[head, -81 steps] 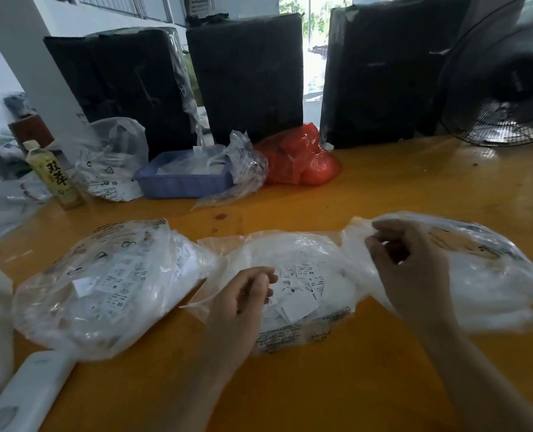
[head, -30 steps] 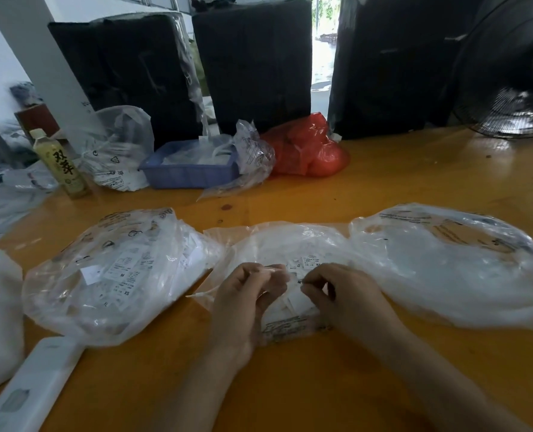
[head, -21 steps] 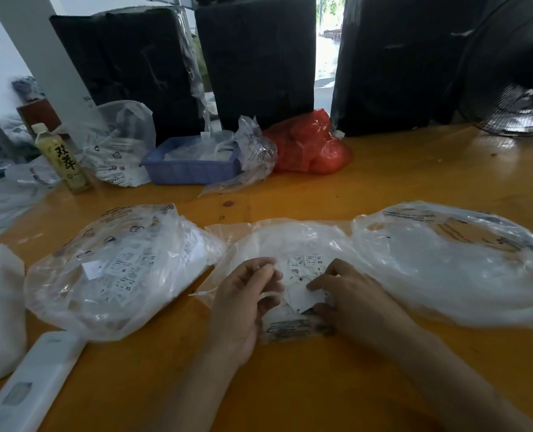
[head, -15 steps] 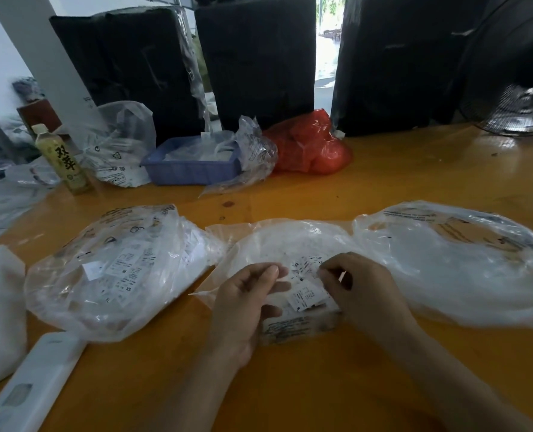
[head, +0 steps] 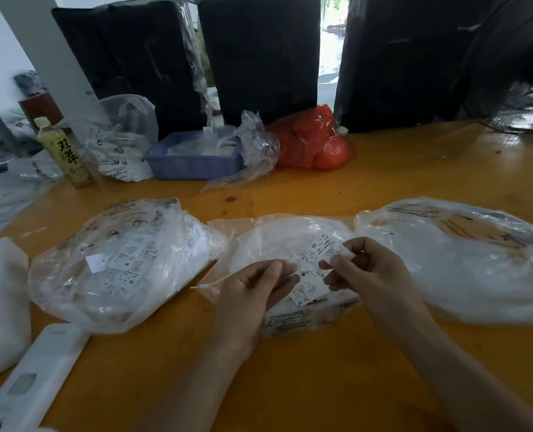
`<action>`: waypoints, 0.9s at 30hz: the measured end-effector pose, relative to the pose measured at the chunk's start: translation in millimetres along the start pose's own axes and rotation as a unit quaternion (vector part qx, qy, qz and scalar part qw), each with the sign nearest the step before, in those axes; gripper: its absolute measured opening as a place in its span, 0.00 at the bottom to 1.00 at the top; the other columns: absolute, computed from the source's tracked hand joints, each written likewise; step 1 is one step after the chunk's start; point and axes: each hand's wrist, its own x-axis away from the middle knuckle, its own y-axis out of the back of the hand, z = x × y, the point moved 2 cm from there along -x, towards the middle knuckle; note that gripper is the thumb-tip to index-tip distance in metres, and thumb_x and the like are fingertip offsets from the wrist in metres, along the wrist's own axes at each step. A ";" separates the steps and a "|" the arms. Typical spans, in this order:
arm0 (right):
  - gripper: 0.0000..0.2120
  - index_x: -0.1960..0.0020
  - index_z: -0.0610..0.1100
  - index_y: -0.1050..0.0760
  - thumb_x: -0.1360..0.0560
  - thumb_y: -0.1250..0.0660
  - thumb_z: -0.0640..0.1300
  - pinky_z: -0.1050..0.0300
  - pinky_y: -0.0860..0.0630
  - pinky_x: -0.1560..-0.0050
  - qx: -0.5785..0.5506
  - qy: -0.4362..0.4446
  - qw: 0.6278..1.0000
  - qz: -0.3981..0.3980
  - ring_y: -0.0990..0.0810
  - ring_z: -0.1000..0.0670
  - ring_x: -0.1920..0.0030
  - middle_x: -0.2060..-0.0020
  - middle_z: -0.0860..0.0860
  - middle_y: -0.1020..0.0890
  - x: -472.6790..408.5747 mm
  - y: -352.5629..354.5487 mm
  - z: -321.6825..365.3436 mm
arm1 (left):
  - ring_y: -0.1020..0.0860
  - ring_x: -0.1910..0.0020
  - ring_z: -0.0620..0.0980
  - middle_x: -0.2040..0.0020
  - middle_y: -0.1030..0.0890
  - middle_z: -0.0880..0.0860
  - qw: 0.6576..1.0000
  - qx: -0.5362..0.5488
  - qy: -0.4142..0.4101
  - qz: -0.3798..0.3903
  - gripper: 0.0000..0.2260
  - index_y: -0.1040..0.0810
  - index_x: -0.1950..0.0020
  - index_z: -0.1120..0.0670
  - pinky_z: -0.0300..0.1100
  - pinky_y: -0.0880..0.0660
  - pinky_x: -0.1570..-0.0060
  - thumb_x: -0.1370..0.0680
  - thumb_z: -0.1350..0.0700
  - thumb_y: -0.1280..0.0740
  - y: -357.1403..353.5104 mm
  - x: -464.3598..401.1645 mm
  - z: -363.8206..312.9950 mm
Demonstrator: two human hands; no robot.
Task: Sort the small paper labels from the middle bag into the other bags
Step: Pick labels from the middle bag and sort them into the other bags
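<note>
Three clear plastic bags lie in a row on the orange table. The middle bag (head: 277, 241) holds small white paper labels; one label marked M (head: 309, 291) lies loose on its near part. My right hand (head: 368, 269) pinches a label printed XS (head: 326, 249) just above that bag. My left hand (head: 252, 285) rests on the bag's near left opening, fingers curled around the plastic edge. The left bag (head: 118, 263) is full of labels. What the right bag (head: 464, 260) holds is blurred white.
At the back stand a blue tray (head: 193, 163), a red bag (head: 312, 141), crumpled clear bags (head: 121, 141), a tea bottle (head: 65, 154) and black wrapped bundles (head: 259, 51). A fan (head: 521, 95) is at far right. A white flat device (head: 31, 378) lies near left.
My right hand picked a label out of the middle bag and lifted it slightly up and right. My left hand stayed at the bag's opening.
</note>
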 end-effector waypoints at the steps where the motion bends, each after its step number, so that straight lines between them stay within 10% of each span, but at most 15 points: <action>1: 0.03 0.49 0.41 0.22 0.20 0.30 0.40 0.58 0.17 0.57 0.007 0.018 1.000 -0.008 0.13 0.47 0.59 0.57 0.47 0.12 0.7 0.4 1.9 | 0.13 0.44 0.57 0.47 0.12 0.60 1.000 -0.004 -0.002 0.009 0.11 0.10 0.50 0.55 0.39 0.17 0.47 0.28 0.50 0.24 -0.7 0.7 -0.2; 14: 0.08 0.50 0.61 0.24 0.20 0.32 0.46 0.69 0.22 0.58 0.221 0.130 0.966 -0.019 0.17 0.61 0.58 0.60 0.66 0.17 5.4 -5.7 6.8 | 0.13 0.42 0.51 0.46 0.11 0.52 0.990 -0.112 -0.043 0.072 0.14 0.11 0.46 0.42 0.38 0.19 0.42 0.28 0.41 0.23 -3.0 7.4 -1.3; 27: 0.04 0.47 0.46 0.18 0.21 0.30 0.41 0.73 0.28 0.60 0.335 0.209 0.918 -0.032 0.22 0.62 0.56 0.63 0.63 0.22 4.6 -5.3 8.8 | 0.12 0.47 0.50 0.48 0.10 0.50 0.986 -0.148 -0.055 0.048 0.08 0.10 0.47 0.43 0.37 0.17 0.48 0.25 0.46 0.26 0.7 5.1 -0.8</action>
